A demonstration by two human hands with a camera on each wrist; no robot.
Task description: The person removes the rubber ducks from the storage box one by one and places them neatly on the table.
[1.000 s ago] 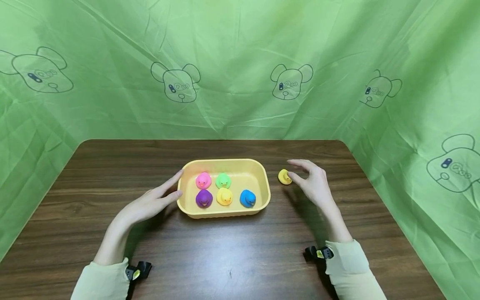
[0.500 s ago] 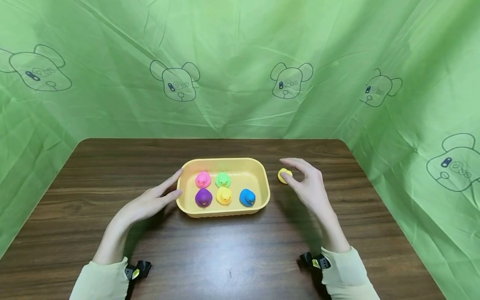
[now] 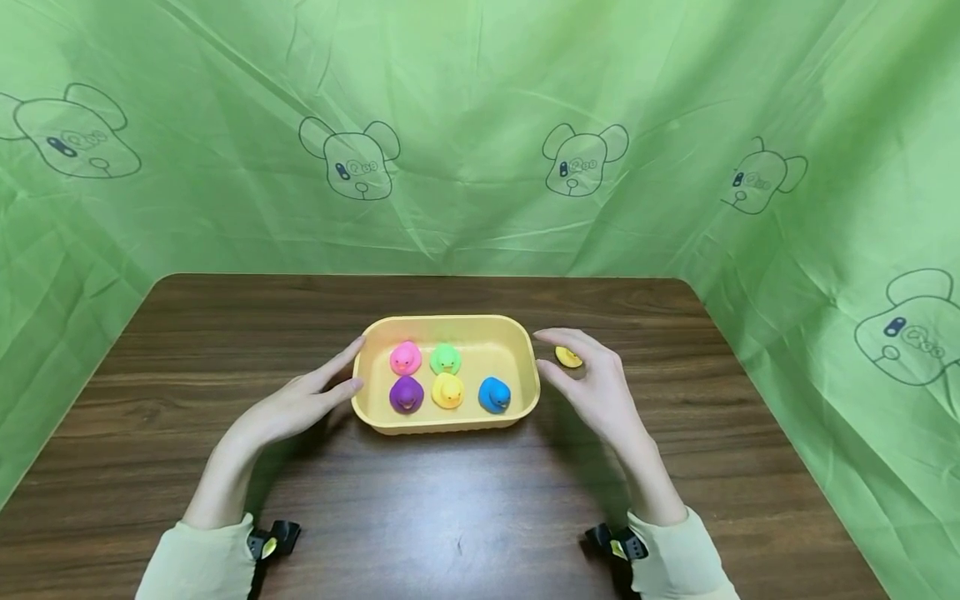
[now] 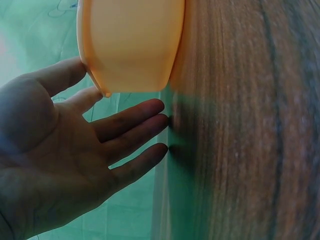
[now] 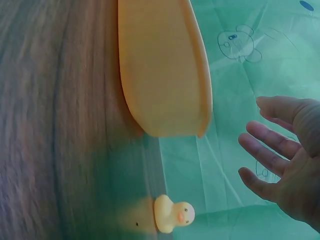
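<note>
At the near edge, two pale sleeves (image 3: 197,560) are cut off by the bottom of the head view, each with a small black wrist camera (image 3: 274,540) at its cuff. The dark wood-grain counter (image 3: 450,500) runs on below the frame too.

The left hand (image 3: 303,404) reaches to the left end of a pale yellow, round-cornered tray (image 3: 450,426), thumb and forefinger touching the rim; the other three fingers, mostly hidden from above, show straight in the left wrist view. The right hand (image 3: 592,387) hangs just beside the tray's right end, thumb and fingers spread apart, with a gap before the rim in the right wrist view.

Inside, the near row holds a purple rubber duck (image 3: 406,395), a yellow rubber duck (image 3: 447,391) and, farther right, a blue rubber duck (image 3: 494,395). Behind stand a pink rubber duck (image 3: 406,358) and a light green rubber duck (image 3: 446,359).

On the counter right of the tray, a second yellow duck (image 3: 568,357) is partly covered by the right hand; the right wrist view shows its face.

Farthest, a creased green cloth (image 3: 465,233) bears outlined animal heads (image 3: 360,166), the leftmost and rightmost cropped.
</note>
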